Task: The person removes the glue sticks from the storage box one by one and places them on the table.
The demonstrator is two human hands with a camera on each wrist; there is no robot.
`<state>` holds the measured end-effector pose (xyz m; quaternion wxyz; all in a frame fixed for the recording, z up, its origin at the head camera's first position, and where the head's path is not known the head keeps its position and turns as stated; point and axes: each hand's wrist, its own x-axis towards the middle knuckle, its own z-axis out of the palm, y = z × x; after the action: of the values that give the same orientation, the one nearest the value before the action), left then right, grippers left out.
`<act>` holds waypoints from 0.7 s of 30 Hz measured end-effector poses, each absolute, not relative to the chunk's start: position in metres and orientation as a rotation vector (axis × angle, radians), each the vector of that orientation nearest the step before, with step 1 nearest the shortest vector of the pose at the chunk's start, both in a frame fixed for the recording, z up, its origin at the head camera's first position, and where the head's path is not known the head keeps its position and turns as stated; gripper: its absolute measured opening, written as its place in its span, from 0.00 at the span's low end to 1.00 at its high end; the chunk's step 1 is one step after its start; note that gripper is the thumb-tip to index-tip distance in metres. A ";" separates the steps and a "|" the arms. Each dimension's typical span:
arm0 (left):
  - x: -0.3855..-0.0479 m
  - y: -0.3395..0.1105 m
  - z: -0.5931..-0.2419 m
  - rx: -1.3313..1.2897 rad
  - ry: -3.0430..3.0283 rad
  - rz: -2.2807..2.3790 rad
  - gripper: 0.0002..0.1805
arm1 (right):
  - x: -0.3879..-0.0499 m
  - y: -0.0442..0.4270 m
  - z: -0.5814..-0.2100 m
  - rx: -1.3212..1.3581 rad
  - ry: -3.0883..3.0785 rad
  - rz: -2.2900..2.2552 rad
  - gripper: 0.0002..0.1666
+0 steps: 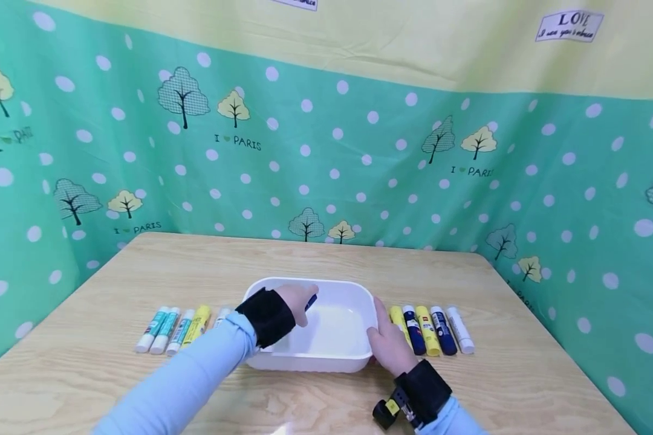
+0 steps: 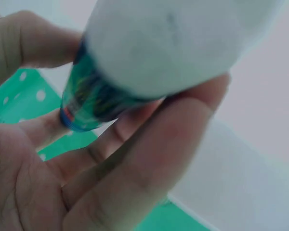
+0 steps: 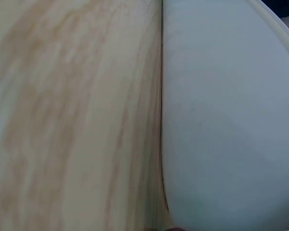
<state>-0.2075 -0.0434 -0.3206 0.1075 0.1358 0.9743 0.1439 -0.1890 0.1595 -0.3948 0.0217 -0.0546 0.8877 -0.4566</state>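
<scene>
Over the white plastic tub (image 1: 337,329), my left hand (image 1: 296,302) pinches a glue stick (image 2: 98,96) between thumb and fingers. Its white end and blue-green label fill much of the left wrist view, while only a dark tip shows in the head view. My right hand (image 1: 390,341) grips the tub's right side at the rim. The right wrist view shows the tub's outer wall (image 3: 221,120) against the wooden table, with that hand almost wholly out of frame. The visible part of the tub's floor is bare; my left forearm hides its left part.
On the wooden table (image 1: 196,254), teal-and-white glue sticks (image 1: 165,329) and a yellow one (image 1: 197,325) lie left of the tub, one more partly behind my left sleeve. Right of it lie yellow (image 1: 427,331), dark blue (image 1: 443,331) and white (image 1: 460,330) glue sticks. A patterned curtain (image 1: 326,151) stands behind.
</scene>
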 end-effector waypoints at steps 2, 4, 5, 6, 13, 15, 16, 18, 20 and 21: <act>-0.214 -0.046 -0.318 0.436 2.901 0.397 0.27 | -0.188 0.160 -0.395 -0.169 2.755 -1.423 0.36; -0.219 -0.050 -0.315 0.451 2.933 0.374 0.33 | -0.188 0.160 -0.394 -0.164 2.757 -1.432 0.36; -0.219 -0.052 -0.312 0.443 2.940 0.361 0.37 | -0.188 0.161 -0.393 -0.170 2.759 -1.433 0.36; -0.220 -0.056 -0.311 0.454 2.955 0.378 0.39 | -0.188 0.161 -0.393 -0.167 2.760 -1.436 0.36; -0.216 -0.098 -0.296 0.522 3.047 0.567 0.42 | -0.190 0.162 -0.396 -0.183 2.779 -1.429 0.36; -0.215 -0.116 -0.295 0.541 3.094 0.577 0.42 | -0.191 0.162 -0.397 -0.178 2.771 -1.435 0.36; -0.214 -0.125 -0.295 0.540 3.112 0.579 0.42 | -0.191 0.162 -0.398 -0.176 2.765 -1.436 0.36; -0.212 -0.146 -0.295 0.515 3.147 0.564 0.41 | -0.191 0.161 -0.398 -0.177 2.753 -1.438 0.36; -0.208 -0.168 -0.296 0.461 3.160 0.540 0.41 | -0.192 0.161 -0.398 -0.186 2.754 -1.434 0.36; -0.206 -0.179 -0.297 0.424 3.163 0.533 0.41 | -0.192 0.160 -0.398 -0.190 2.756 -1.431 0.36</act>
<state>-0.2056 -0.1788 -0.2971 -0.0467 0.1309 0.9765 0.1645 -0.1920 0.1604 -0.3975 0.0154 -0.0610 0.8858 -0.4598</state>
